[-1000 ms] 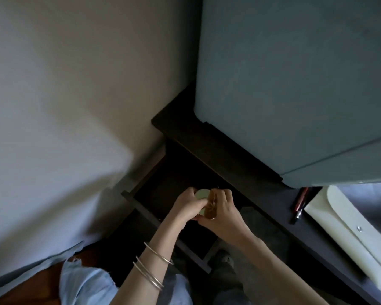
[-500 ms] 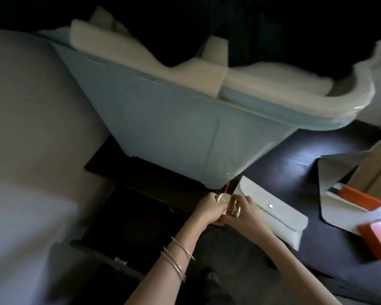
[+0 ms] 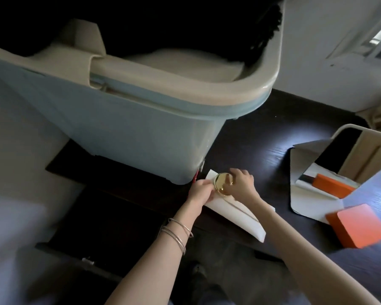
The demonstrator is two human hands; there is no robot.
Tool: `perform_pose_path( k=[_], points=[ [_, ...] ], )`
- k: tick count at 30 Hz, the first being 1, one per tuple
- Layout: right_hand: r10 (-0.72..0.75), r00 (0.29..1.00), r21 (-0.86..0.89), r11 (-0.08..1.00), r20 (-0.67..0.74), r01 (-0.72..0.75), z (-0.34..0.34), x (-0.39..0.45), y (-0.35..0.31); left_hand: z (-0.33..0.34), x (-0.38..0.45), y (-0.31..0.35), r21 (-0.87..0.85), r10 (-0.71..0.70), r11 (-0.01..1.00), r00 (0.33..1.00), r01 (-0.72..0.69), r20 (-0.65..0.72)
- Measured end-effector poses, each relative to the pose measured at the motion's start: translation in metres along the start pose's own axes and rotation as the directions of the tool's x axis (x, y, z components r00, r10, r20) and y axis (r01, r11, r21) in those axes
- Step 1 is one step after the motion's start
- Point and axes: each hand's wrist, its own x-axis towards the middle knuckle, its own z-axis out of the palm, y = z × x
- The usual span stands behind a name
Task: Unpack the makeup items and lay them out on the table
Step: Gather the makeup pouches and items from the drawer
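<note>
Your left hand [image 3: 199, 192] and right hand [image 3: 242, 183] both gripped a round, shiny gold compact [image 3: 223, 185], held over a flat white pouch [image 3: 235, 214] on the dark wood-grain table [image 3: 262, 146]. Behind stood a smooth pale-blue tub [image 3: 130, 133]; farther right lay a matte orange box [image 3: 359, 225].

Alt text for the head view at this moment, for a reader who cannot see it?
Both hands, left and right, hold a round gold compact above a white pouch on a dark table. A pale blue bin stands behind; an orange box lies right.
</note>
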Motion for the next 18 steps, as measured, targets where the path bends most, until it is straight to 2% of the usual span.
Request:
perform_pose_path(
  k=[5,10,14,18],
  points=[
    [-0.198,0.979,0.077,0.978,0.051,0.193,0.019,-0.019,-0.024,-0.031,-0.006,-0.015,-0.152,0.029,0.987,0.991,-0.049,-0.127],
    [-0.431,0.883,0.111,0.902,0.184,0.417,0.063,-0.048,-0.069,-0.075,-0.021,-0.034,-0.265,0.071,0.954,0.964,-0.141,-0.257],
    [-0.495,0.812,0.117,0.867,0.31,0.484,0.109,-0.062,-0.105,-0.125,-0.038,-0.054,-0.361,0.036,0.913,0.92,-0.188,-0.39],
    [-0.471,0.774,0.113,0.875,0.424,0.471,0.155,-0.073,-0.135,-0.177,-0.033,-0.083,-0.428,-0.075,0.891,0.883,-0.149,-0.464]
  ],
)
